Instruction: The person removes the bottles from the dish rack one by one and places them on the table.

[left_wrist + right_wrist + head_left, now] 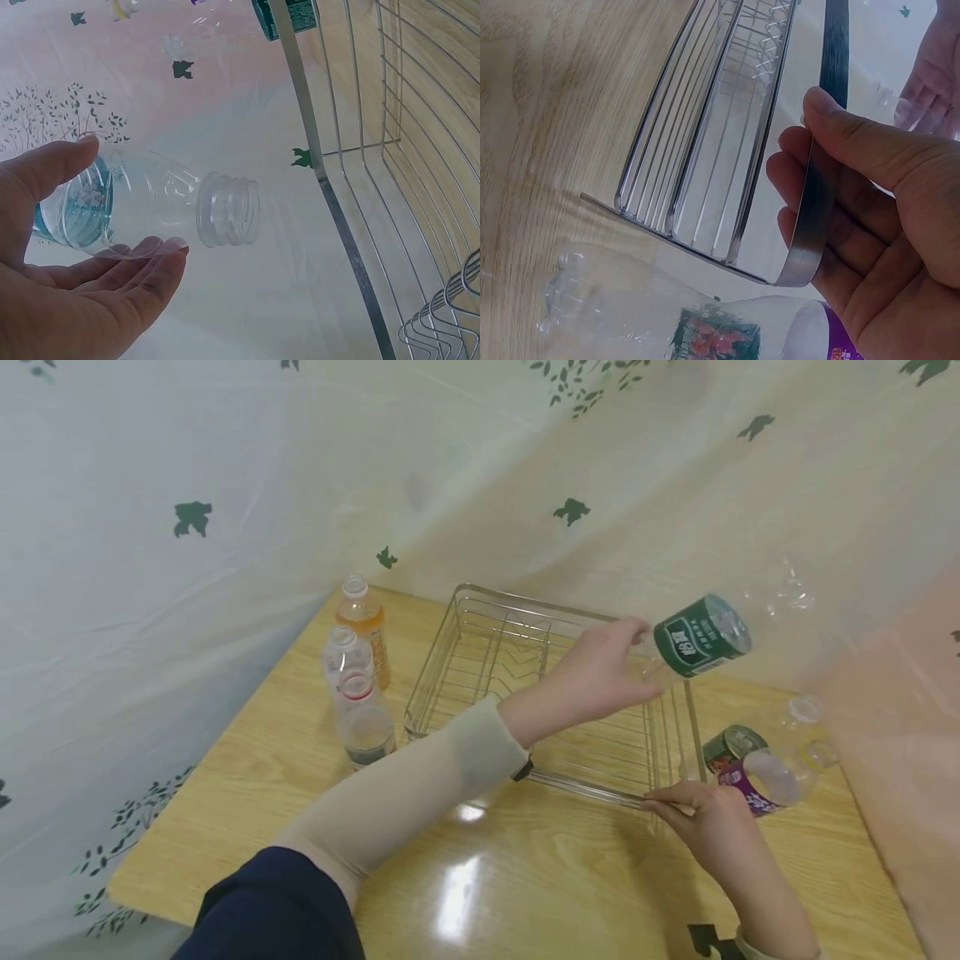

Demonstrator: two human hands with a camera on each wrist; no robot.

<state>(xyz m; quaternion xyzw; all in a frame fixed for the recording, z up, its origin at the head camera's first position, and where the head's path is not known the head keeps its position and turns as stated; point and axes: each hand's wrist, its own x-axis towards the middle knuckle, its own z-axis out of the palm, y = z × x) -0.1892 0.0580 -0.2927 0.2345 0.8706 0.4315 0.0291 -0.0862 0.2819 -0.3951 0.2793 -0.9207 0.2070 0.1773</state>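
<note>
My left hand (585, 668) holds a clear plastic bottle (697, 639) with a green label, above the right side of a metal wire dish rack (577, 782). In the left wrist view, thumb and fingers lie on opposite sides of the bottle (161, 199), whose uncapped neck points towards the rack (322, 165). At the rack's near right corner, my right hand (705, 827) grips the flat metal rim. The right wrist view shows the right hand's thumb (847, 124) on one side of that rim and fingers curled on the other.
Left of the rack stand an orange-labelled bottle (367, 622) and two clear bottles, one with a red neck ring (363, 718). Beyond the right side are a bottle with a dark green label (727, 747) and a purple-labelled bottle (757, 783). A patterned sheet (450, 468) hangs behind the table (300, 710).
</note>
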